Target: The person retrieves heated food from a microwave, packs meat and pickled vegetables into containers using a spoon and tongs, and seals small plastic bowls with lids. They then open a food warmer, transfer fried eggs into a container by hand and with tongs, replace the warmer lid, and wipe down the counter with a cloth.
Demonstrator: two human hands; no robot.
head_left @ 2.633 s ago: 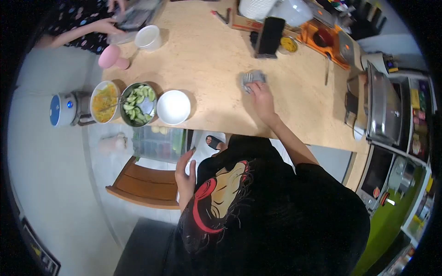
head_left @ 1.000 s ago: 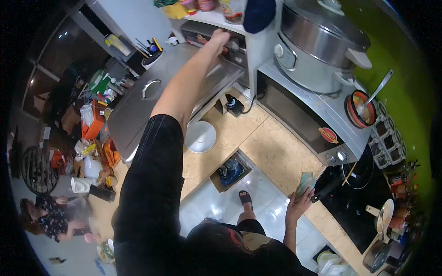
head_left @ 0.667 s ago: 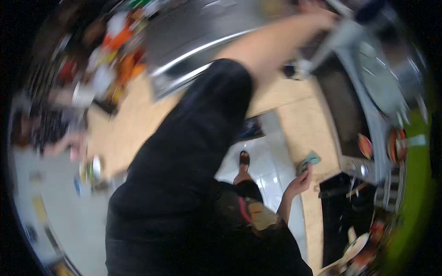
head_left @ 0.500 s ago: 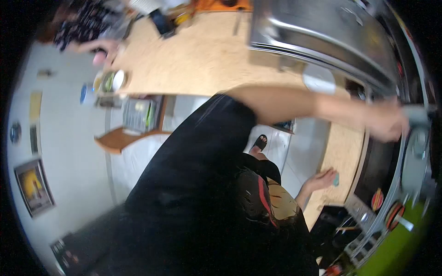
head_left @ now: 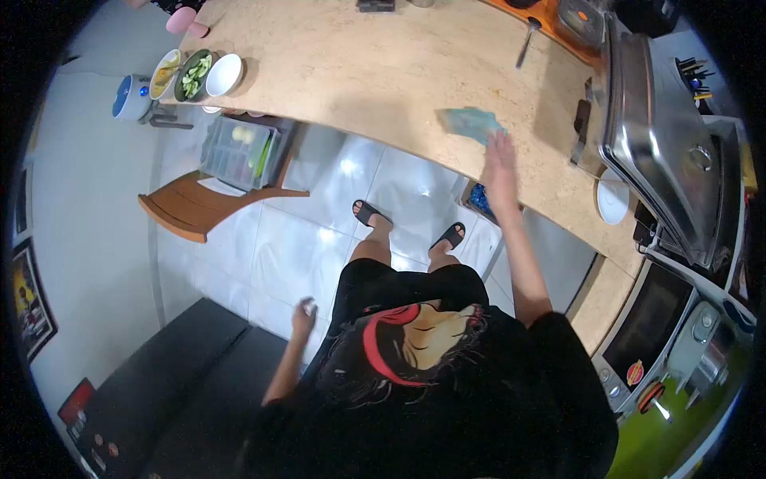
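A thin blue-green cloth [head_left: 471,124] is over the wooden countertop [head_left: 351,72], smeared by motion. My right hand [head_left: 500,172] reaches forward across the counter's front edge, its fingertips on the near right end of this cloth. Lower down on the left, my left hand [head_left: 303,317] hangs beside my body above the tiled floor. Its fingers are loosely bent with a small gap between them, and I see nothing held.
A large steel lidded appliance [head_left: 658,152] stands on the right, with a knife [head_left: 582,128] and a white bowl [head_left: 613,197] beside it. A spoon [head_left: 527,41] lies farther back. Bowls of food [head_left: 195,76] sit at the left end. A wooden chair [head_left: 187,211] and a microwave [head_left: 648,311] flank me.
My body and view have turned left toward the counter. My left hand has come away from the shelf by the microwave down to my side. The cloth in my right hand is now spread out.
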